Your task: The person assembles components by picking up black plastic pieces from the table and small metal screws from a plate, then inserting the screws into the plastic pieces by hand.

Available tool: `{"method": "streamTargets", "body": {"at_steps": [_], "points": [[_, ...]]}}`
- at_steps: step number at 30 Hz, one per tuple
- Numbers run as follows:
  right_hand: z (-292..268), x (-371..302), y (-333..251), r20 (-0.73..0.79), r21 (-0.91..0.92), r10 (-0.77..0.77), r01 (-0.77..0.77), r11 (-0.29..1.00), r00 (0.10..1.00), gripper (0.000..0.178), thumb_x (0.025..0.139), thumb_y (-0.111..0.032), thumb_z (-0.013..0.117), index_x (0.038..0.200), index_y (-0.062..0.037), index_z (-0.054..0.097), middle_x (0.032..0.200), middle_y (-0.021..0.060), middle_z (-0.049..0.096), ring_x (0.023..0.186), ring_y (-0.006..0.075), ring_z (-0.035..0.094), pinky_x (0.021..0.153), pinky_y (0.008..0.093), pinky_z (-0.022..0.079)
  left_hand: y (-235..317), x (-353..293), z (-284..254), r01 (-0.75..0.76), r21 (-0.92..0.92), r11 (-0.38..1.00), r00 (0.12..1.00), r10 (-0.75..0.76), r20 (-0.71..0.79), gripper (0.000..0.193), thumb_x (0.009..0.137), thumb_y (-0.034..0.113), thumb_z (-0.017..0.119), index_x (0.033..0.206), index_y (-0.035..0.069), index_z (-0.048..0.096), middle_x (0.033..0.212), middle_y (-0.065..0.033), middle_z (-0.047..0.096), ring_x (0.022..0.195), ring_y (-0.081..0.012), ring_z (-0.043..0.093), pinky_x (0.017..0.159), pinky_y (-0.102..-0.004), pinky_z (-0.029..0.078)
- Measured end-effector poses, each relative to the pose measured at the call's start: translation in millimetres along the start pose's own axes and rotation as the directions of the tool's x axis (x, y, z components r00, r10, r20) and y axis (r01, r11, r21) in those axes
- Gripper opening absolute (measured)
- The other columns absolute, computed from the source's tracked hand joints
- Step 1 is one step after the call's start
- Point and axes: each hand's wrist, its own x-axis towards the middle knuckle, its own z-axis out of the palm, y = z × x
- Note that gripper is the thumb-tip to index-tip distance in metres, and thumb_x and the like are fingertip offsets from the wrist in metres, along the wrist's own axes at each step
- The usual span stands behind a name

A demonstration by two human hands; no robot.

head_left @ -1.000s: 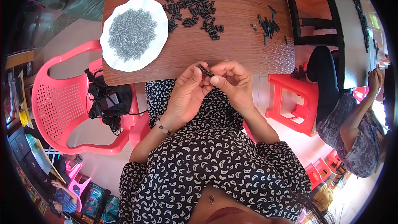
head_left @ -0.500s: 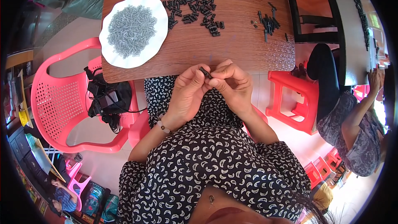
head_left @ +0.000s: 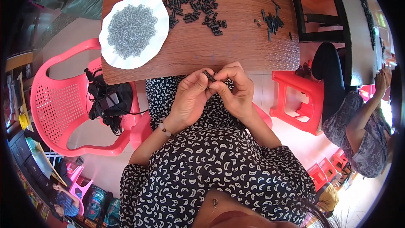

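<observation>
Black part (head_left: 208,76) is pinched in the grip of left hand (head_left: 188,97) and right hand (head_left: 236,89). Loose pieces (head_left: 205,6) lie on the table (head_left: 240,48).

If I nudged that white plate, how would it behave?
The white plate might tip off if pushed left: its rim reaches the edge of the table. Its heaped silvery bits look loose, so some might spill. The plate seems stiff: its wavy rim shows no sag.

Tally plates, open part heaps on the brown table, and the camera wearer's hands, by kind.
White plate: 1
Heap of small grey parts, on the plate: 1
Heap of stubby black pieces: 1
Heap of thin black pieces: 1
Left hand and right hand: 2
Total: 6
</observation>
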Motion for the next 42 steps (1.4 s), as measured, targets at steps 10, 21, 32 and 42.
{"method": "streamTargets", "body": {"at_steps": [10,21,32,42], "points": [[-5.6,5.7,-6.0,0.027,-0.106,-0.061,0.063,0.992,0.998,0.035,0.076,-0.017,0.076,0.107,-0.0056,0.065,0.099,0.007,0.063,0.091,0.021,0.053,0.074,0.03,0.046,-2.8,-3.2,5.2,0.021,-0.018,1.0,1.0,-0.02,0.016,0.02,0.093,0.025,0.061,0.101,0.007,0.065,0.1,0.0024,0.063,0.096,-0.0088,0.056,0.089,-0.0299,0.047],[-14.9,13.8,2.0,0.317,0.021,-0.129,0.13,0.991,0.94,0.036,0.089,-0.028,0.062,0.113,-0.0017,0.063,0.108,0.0089,0.064,0.1,0.0232,0.052,0.089,0.0352,0.041,-8.3,-6.8,7.5,0.02,-0.028,0.999,1.0,-0.02,0.02,0.022,0.092,0.029,0.06,0.098,0.009,0.066,0.099,0.0034,0.062,0.095,-0.0079,0.056,0.09,-0.0297,0.046],[-13.0,13.0,5.1,0.285,0.136,-0.072,0.034,0.99,0.956,0.033,0.085,-0.026,0.067,0.111,-0.0057,0.065,0.098,0.0033,0.062,0.092,0.0187,0.049,0.084,0.0313,0.041,-2.4,-4.9,7.5,0.085,0.002,0.996,0.996,-0.085,0.032,0.029,0.09,0.035,0.061,0.104,0.01,0.061,0.102,0.0037,0.055,0.097,-0.0093,0.052,0.09,-0.0308,0.045],[-13.6,14.1,3.2,0.337,0.112,-0.068,0.032,0.993,0.939,0.038,0.086,-0.031,0.066,0.113,-0.0052,0.065,0.096,0.0031,0.063,0.091,0.019,0.049,0.084,0.0322,0.041,-9.0,-6.7,-2.8,0.079,-0.079,0.994,0.995,-0.073,0.072,0.019,0.089,0.028,0.065,0.099,0.012,0.067,0.1,0.005,0.061,0.099,-0.0076,0.056,0.091,-0.028,0.046]]}}
